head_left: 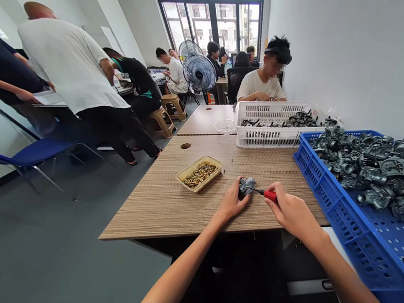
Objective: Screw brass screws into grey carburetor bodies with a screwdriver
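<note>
My left hand point(233, 200) is closed around a small grey metal carburetor body point(247, 184), holding it just over the table near the front edge. In my right hand point(289, 208) is a screwdriver point(270, 195) with a red handle and a dark shaft. The shaft points left and its tip meets the carburetor; the exact spot of contact is too small to make out. To the left of my hands stands a pale yellow tray point(199, 174) full of small brass-coloured parts.
A blue crate point(333, 211) heaped with carburetors stands at the right. Behind the table's middle is a white basket point(260, 139) with dark metal parts. Across the table sits a person point(262, 87). Several people and a fan point(199, 72) are farther back.
</note>
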Motion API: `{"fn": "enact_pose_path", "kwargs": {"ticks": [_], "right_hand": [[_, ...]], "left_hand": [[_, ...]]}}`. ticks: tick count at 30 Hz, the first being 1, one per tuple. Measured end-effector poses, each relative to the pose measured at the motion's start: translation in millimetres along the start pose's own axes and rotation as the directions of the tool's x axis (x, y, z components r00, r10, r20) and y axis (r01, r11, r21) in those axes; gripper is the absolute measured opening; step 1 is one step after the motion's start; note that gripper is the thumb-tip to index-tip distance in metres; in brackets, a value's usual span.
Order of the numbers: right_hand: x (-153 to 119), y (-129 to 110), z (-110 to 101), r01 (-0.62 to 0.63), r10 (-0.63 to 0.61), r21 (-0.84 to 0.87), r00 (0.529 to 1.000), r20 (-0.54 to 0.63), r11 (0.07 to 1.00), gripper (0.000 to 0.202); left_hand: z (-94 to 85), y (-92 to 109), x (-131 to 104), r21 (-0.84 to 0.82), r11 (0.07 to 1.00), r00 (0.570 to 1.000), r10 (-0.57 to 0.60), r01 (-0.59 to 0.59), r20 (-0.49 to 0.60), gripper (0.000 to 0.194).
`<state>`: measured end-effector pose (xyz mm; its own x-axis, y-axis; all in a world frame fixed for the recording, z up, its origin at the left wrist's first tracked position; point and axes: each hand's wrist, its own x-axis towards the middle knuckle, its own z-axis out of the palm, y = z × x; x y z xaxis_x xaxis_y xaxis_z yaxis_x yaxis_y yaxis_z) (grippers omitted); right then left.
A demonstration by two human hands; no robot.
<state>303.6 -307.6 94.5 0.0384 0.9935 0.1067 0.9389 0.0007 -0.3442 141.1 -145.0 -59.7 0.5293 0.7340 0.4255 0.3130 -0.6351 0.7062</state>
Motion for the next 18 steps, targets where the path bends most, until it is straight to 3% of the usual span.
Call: {"fn": "enact_pose_path", "kwargs": {"ticks": [18], "right_hand": [[-1.7,3.6,1.0,0.026,-0.026,0.068,1.0,-0.008,0.997,0.013]], "left_hand": [[1.7,-1.1,0.0,-0.012,1.0,1.0,-0.007,0.006,-0.011,0.063]]}}
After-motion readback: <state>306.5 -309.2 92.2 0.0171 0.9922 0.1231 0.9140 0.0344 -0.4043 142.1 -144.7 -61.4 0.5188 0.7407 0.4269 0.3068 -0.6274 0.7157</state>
